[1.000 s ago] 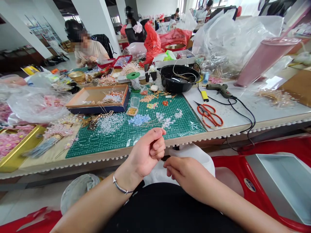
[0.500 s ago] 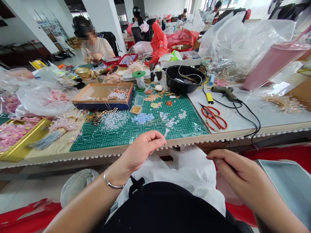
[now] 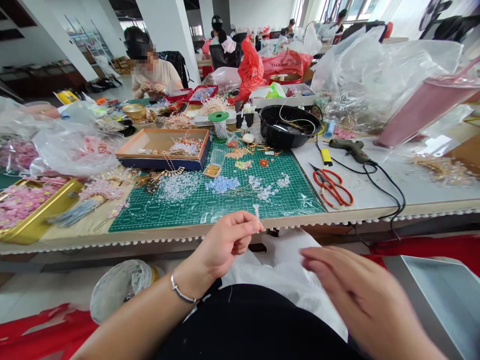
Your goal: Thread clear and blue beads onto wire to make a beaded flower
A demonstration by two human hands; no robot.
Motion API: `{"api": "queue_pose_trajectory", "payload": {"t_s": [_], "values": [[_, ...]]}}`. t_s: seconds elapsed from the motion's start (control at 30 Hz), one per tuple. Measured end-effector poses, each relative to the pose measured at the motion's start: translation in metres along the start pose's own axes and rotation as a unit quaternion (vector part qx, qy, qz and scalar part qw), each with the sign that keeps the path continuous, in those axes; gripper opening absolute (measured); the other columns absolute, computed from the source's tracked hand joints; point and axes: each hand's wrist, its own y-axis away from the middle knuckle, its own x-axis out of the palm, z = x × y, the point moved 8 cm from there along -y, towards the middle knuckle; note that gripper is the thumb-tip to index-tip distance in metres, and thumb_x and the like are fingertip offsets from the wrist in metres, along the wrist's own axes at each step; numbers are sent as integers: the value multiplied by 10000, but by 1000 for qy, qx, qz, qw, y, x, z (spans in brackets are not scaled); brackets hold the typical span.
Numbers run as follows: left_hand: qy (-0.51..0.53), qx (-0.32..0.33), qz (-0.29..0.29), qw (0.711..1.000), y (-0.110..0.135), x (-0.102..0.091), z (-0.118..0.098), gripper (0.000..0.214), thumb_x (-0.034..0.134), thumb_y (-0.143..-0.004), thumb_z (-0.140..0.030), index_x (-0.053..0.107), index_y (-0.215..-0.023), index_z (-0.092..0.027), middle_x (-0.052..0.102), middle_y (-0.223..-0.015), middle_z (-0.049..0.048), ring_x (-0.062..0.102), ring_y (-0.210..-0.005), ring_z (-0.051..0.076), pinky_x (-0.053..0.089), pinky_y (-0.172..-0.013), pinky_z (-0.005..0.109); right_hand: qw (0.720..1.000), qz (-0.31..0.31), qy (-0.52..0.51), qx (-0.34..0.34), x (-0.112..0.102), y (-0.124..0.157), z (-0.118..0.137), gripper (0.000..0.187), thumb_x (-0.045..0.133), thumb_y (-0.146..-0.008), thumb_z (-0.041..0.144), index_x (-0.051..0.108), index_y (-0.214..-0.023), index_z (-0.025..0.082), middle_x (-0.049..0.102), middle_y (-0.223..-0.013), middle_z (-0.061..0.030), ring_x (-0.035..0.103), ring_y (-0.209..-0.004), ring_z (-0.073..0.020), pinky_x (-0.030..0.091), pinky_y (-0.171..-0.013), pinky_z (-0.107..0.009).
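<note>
My left hand point(image 3: 234, 237) is closed in a pinch at the table's front edge. Between its thumb and index finger stands a small whitish flower piece point(image 3: 256, 209), its tip pointing up. To the right, lower and over my lap, is my right hand point(image 3: 348, 285), smeared by motion. Its fingers and thumb look pressed together; whatever is in them, if anything, cannot be made out. Beyond the left hand lie white flower beads point(image 3: 267, 191), blue flower beads point(image 3: 222, 184) and clear beads point(image 3: 176, 187) on the green cutting mat point(image 3: 180, 215).
Red-handled scissors point(image 3: 332, 187), a yellow lighter point(image 3: 326, 157) and a glue gun point(image 3: 350, 148) with its cable lie at the right. A black bowl point(image 3: 289, 132), an open box point(image 3: 161, 162) and a tilted-looking pink cup point(image 3: 416, 112) stand farther back. A person point(image 3: 155, 75) sits across the table.
My right hand has moved left, nearer the left hand. My left hand has shifted slightly right and down, and the flower piece in it shows more upright. The view has tilted slightly.
</note>
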Motion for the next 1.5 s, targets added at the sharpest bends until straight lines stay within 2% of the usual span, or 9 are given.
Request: {"api": "queue_pose_trajectory", "payload": {"t_s": [0.1, 0.27, 0.4, 0.53, 0.63, 0.83, 1.13, 1.33, 1.5], "values": [[-29, -24, 15, 999, 0, 12, 10, 144, 656, -783, -260, 607, -731, -134, 313, -471, -89, 175, -426, 31, 87, -439, 215, 991, 47, -104, 75, 40, -15, 5, 211, 505, -900, 275, 680, -1018, 261, 733, -967, -34, 680, -877, -191, 535, -776, -301], [-88, -103, 40, 990, 0, 15, 35, 177, 700, -717, -283, 621, -700, -126, 419, -521, -59, 206, -441, 38, 90, -444, 235, 930, 14, -327, 168, 53, -22, -17, 135, 601, -851, 314, 713, -870, 242, 732, -933, -51, 665, -898, -205, 532, -789, -320], [-148, -153, 76, 974, -4, 11, 62, 201, 706, -703, -309, 650, -763, -126, 552, -654, -16, 259, -469, 45, 118, -444, 231, 827, -19, -521, 211, 54, -20, -24, 180, 600, -855, 352, 655, -755, 212, 652, -662, -17, 610, -666, -158, 498, -672, -306], [-244, -140, 104, 954, -12, 15, 71, 202, 680, -728, -326, 663, -783, -132, 592, -702, -4, 386, -543, 68, 263, -499, 204, 740, -33, -613, 274, 58, -13, -33, 227, 657, -817, 357, 588, -691, 181, 340, -495, 81, 264, -442, -54, 228, -425, -194], [-424, -43, 124, 896, -24, 27, 40, 180, 594, -803, -318, 686, -802, -163, 628, -760, 15, 519, -693, 125, 379, -640, 236, 769, -13, -562, 304, 55, -4, -48, 270, 655, -819, 389, 556, -680, 179, 319, -534, 78, 202, -475, -62, 133, -444, -231], [-735, 166, -22, 657, -89, 49, -68, 301, 388, -925, -261, 687, -960, -238, 678, -944, 33, 587, -895, 191, 425, -770, 303, 788, 44, -517, 333, 55, 14, -69, 296, 621, -827, 428, 505, -678, 200, 275, -527, 85, 178, -491, -85, 115, -469, -259], [-798, 86, 24, 597, -216, 54, -46, 292, 538, -901, -327, 564, -1143, -165, 586, -1149, 87, 598, -965, 196, 518, -818, 394, 791, 55, -514, 329, 51, 14, -77, 316, 633, -805, 422, 467, -659, 195, 265, -547, 84, 183, -527, -95, 145, -496, -257], [-810, 71, 51, 579, -228, 48, -29, 284, 530, -906, -329, 568, -1124, -151, 598, -1111, 80, 605, -930, 186, 523, -799, 389, 753, 59, -558, 342, 55, 11, -84, 333, 635, -796, 436, 443, -660, 201, 233, -518, 99, 145, -490, -82, 100, -474, -250], [-788, 128, 35, 602, -218, 64, -56, 161, 536, -864, -233, 645, -789, -141, 645, -820, 59, 587, -770, 171, 458, -695, 303, 759, -9, -550, 349, 50, -4, -88, 323, 678, -745, 419, 481, -627, 191, 253, -504, 98, 151, -485, -78, 112, -466, -241]]}}
